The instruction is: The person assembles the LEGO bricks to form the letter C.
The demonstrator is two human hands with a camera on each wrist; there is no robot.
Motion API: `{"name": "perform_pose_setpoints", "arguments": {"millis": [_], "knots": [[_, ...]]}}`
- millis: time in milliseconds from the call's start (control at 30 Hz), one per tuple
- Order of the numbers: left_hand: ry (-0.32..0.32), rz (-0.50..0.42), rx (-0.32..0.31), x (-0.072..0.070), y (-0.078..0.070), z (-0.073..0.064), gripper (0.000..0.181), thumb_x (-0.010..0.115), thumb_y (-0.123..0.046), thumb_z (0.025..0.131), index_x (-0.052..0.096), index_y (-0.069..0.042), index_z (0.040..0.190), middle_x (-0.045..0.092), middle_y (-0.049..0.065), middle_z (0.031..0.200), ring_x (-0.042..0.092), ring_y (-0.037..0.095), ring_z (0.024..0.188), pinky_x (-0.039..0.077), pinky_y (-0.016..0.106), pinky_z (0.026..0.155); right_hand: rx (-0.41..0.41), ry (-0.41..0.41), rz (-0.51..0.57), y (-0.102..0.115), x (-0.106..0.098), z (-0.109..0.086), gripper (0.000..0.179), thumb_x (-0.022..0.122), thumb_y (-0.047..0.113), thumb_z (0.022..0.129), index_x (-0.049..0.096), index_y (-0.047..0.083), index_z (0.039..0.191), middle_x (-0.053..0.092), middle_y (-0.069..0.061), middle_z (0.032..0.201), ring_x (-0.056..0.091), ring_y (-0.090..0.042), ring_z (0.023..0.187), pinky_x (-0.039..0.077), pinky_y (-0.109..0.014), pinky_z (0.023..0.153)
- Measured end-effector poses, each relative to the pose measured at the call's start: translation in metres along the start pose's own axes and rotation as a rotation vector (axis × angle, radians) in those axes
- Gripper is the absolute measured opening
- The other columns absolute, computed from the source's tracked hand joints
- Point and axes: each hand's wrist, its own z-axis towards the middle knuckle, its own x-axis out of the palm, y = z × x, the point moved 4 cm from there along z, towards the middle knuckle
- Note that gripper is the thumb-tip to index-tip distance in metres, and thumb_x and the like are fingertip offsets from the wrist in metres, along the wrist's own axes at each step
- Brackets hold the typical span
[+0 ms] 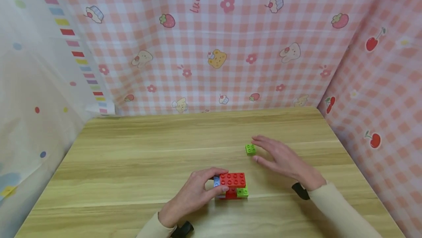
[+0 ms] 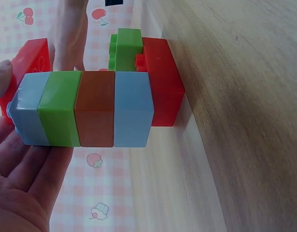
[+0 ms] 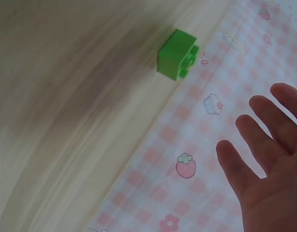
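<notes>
My left hand pinches a toy brick build near its top, thumb on the front side and fingers behind. The red top brick juts out sideways from a column. In the left wrist view, that column has a light blue brick lowest, then a brown brick, a green one and another light blue one. A red base brick lies beneath, bearing a small green brick beside the column. Beside a loose green brick, my right hand hovers with spread fingers, holding nothing.
The wooden table carries the build and the loose brick. A pink checked cloth hangs along its back edge, with more cloth at both sides. A dark strap sits at the right wrist.
</notes>
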Motion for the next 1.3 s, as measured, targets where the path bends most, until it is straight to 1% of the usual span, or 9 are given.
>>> {"name": "perform_pose_setpoints", "arguments": {"millis": [133,367,467,567,667,800,1000,1133,1300], "knots": [[-0.002,0.004,-0.001,0.000,0.001,0.000,0.040,0.072,-0.033,0.099,0.068,-0.009,0.131,0.073,-0.003,0.125,0.067,0.013,0.113,0.054,0.043,0.098,-0.002,0.026,-0.014,-0.006,0.002,0.005,0.053,0.072,0.027,0.098,0.059,0.000,0.142,0.052,-0.021,0.151,0.050,-0.041,0.138,0.042,-0.059,0.111],[-0.008,0.008,0.007,0.000,0.000,0.000,0.040,0.073,-0.032,0.098,0.069,-0.009,0.130,0.073,-0.002,0.125,0.067,0.014,0.113,0.054,0.044,0.098,0.012,0.096,-0.028,-0.015,0.011,0.013,0.057,0.069,0.034,0.100,0.057,-0.001,0.144,0.052,-0.021,0.152,0.047,-0.040,0.141,0.039,-0.057,0.115],[-0.004,0.013,-0.004,-0.001,-0.001,0.000,0.040,0.073,-0.033,0.098,0.069,-0.010,0.131,0.073,-0.003,0.126,0.067,0.014,0.114,0.053,0.046,0.098,0.035,0.133,-0.036,-0.018,0.015,0.016,0.061,0.070,0.037,0.100,0.055,0.000,0.146,0.052,-0.019,0.152,0.046,-0.039,0.142,0.038,-0.057,0.116],[-0.002,0.013,-0.010,-0.001,-0.001,0.000,0.040,0.072,-0.034,0.099,0.069,-0.011,0.131,0.073,-0.003,0.125,0.067,0.013,0.113,0.053,0.045,0.098,0.061,0.166,-0.042,-0.021,0.018,0.019,0.062,0.069,0.040,0.100,0.054,0.002,0.147,0.052,-0.019,0.152,0.046,-0.039,0.142,0.038,-0.057,0.116],[-0.004,0.006,-0.003,-0.001,0.000,0.000,0.040,0.072,-0.034,0.099,0.069,-0.010,0.130,0.073,-0.003,0.124,0.067,0.013,0.112,0.054,0.043,0.097,0.088,0.199,-0.046,-0.024,0.021,0.022,0.063,0.068,0.041,0.100,0.053,0.003,0.148,0.052,-0.020,0.151,0.046,-0.040,0.142,0.037,-0.058,0.116],[-0.004,0.000,0.001,-0.001,-0.001,-0.001,0.039,0.072,-0.033,0.099,0.069,-0.011,0.130,0.073,-0.003,0.123,0.067,0.012,0.111,0.055,0.041,0.096,0.129,0.227,-0.025,-0.028,0.025,0.028,0.064,0.071,0.040,0.099,0.054,0.003,0.148,0.055,-0.020,0.148,0.051,-0.040,0.137,0.040,-0.058,0.114],[0.002,0.003,-0.022,-0.001,0.001,-0.002,0.038,0.072,-0.034,0.099,0.069,-0.013,0.130,0.073,-0.005,0.123,0.067,0.011,0.110,0.054,0.041,0.096,0.187,0.260,0.039,-0.032,0.030,0.035,0.066,0.076,0.038,0.095,0.054,0.006,0.148,0.058,-0.017,0.146,0.053,-0.036,0.135,0.043,-0.055,0.113],[-0.002,-0.004,-0.019,-0.001,0.001,-0.002,0.038,0.072,-0.034,0.099,0.069,-0.013,0.130,0.073,-0.004,0.123,0.067,0.011,0.110,0.055,0.040,0.095,0.201,0.275,0.071,-0.033,0.033,0.038,0.065,0.077,0.034,0.095,0.054,0.005,0.148,0.058,-0.016,0.145,0.054,-0.035,0.135,0.043,-0.055,0.112],[-0.016,-0.008,-0.002,0.000,0.001,-0.002,0.039,0.073,-0.033,0.099,0.069,-0.010,0.130,0.074,-0.003,0.123,0.067,0.012,0.110,0.056,0.042,0.094,0.215,0.285,0.076,-0.034,0.036,0.040,0.060,0.077,0.026,0.095,0.055,0.002,0.146,0.060,-0.016,0.142,0.056,-0.034,0.132,0.046,-0.052,0.111]]}}
